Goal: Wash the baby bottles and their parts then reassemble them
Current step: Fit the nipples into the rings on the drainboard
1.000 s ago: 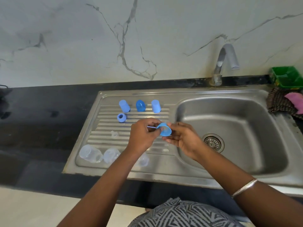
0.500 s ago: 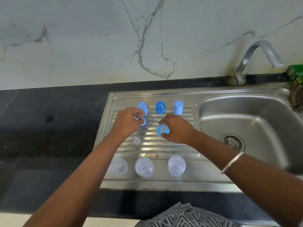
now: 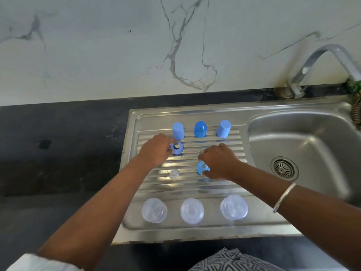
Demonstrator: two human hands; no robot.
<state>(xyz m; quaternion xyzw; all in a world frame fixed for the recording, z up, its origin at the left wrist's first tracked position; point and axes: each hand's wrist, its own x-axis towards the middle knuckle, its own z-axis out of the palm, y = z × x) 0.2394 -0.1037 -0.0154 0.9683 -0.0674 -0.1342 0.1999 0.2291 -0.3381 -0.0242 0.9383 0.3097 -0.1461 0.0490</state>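
On drainboard point(image 3: 195, 229) — hands point(image 3: 216, 160) unchanged, still gripping rings point(image 3: 202, 167).

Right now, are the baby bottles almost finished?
Partly. Three clear plastic bottles and three blue caps stand sorted on the steel drainboard. The left hand touches a blue ring; the right hand grips another. Nothing's screwed together yet.

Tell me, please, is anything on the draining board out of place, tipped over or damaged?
Nothing stands out. Three blue caps stand in a row at the back, three clear bottles in a row at the front. The left hand holds a blue ring, the right hand another blue ring.
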